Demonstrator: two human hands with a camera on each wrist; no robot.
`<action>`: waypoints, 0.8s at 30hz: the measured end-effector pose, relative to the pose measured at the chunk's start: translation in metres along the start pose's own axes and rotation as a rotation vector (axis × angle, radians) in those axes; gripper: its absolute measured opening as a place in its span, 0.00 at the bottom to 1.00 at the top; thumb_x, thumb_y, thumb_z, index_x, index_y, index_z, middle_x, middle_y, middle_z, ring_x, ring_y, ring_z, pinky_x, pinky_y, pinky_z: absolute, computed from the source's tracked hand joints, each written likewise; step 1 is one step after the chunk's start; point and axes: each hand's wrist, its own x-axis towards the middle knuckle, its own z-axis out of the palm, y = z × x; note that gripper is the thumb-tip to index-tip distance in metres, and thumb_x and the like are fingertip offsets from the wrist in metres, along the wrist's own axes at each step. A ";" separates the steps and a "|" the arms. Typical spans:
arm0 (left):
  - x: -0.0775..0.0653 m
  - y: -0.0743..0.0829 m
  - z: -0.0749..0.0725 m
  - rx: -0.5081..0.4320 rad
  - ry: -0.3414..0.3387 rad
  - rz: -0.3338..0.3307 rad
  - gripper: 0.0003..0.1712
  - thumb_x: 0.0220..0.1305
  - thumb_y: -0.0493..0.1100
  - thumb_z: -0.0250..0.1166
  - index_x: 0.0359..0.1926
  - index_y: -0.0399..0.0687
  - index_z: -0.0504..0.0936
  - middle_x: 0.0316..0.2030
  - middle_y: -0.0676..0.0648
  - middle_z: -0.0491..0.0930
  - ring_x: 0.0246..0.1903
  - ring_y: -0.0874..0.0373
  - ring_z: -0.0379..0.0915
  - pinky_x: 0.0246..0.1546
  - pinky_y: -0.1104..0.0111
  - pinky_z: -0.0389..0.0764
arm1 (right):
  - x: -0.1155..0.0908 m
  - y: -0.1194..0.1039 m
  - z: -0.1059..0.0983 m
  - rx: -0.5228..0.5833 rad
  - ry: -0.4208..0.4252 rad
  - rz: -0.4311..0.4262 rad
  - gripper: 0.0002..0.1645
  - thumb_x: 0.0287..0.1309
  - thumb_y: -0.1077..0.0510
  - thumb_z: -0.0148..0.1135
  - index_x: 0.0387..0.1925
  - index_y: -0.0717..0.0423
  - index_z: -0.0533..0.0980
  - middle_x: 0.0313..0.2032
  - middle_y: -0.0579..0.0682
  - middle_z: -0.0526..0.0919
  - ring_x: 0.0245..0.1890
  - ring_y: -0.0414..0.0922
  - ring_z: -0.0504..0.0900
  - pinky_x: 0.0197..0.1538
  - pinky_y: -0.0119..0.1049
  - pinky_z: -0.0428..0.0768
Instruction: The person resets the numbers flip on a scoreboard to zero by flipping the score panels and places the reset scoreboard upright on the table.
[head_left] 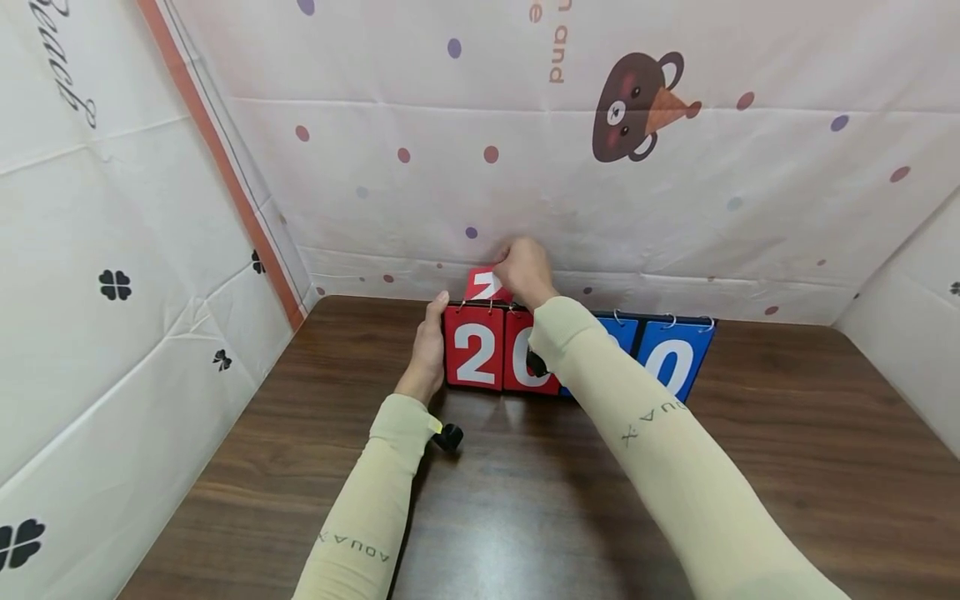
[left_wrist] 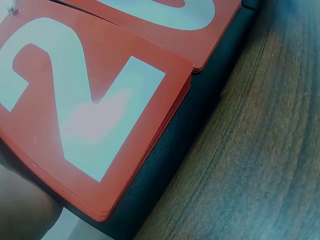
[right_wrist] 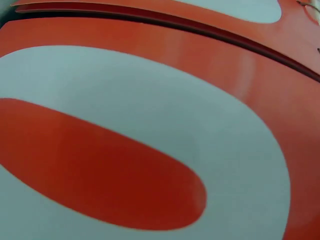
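A flip scoreboard (head_left: pixel 517 354) with red and blue number cards on metal rings stands on the table. Its leftmost red card (left_wrist: pixel 115 65) shows a 2; the red card (right_wrist: pixel 245 65) to the right of that shows a 0. My left hand (head_left: pixel 427 346) holds the board's left edge, thumb up by the top corner, fingers hidden behind. Above the top edge, my right hand (head_left: pixel 527 271) pinches a raised red number card (head_left: pixel 483 284), which sticks up over the rings; the fingertips are hidden from view. My right forearm covers part of the middle cards.
The brown wooden table (head_left: pixel 525 500) spreads in front of the board. Behind it hangs a pale printed cloth (head_left: pixel 420 200) with dots and a bear, close to the right hand. A second patterned cloth (head_left: pixel 172 275) hangs at the left.
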 end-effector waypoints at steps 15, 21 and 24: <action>-0.003 0.001 0.001 0.000 -0.030 0.024 0.35 0.62 0.74 0.47 0.55 0.55 0.72 0.49 0.48 0.75 0.48 0.55 0.72 0.47 0.61 0.75 | -0.011 -0.005 -0.004 0.099 0.117 -0.198 0.10 0.64 0.54 0.59 0.46 0.50 0.72 0.44 0.49 0.80 0.42 0.42 0.77 0.47 0.40 0.82; -0.005 0.007 -0.001 -0.001 -0.060 0.024 0.31 0.68 0.68 0.44 0.56 0.51 0.70 0.48 0.49 0.74 0.46 0.57 0.73 0.46 0.64 0.76 | -0.016 -0.006 -0.020 0.126 0.240 -0.364 0.10 0.65 0.55 0.58 0.45 0.53 0.71 0.41 0.50 0.81 0.38 0.40 0.77 0.45 0.38 0.81; 0.000 0.001 -0.003 -0.012 -0.055 0.027 0.32 0.66 0.71 0.45 0.55 0.53 0.71 0.47 0.50 0.75 0.46 0.58 0.73 0.45 0.64 0.76 | -0.022 -0.010 -0.028 0.121 0.284 -0.439 0.11 0.64 0.55 0.59 0.46 0.54 0.71 0.40 0.50 0.81 0.37 0.39 0.77 0.44 0.37 0.82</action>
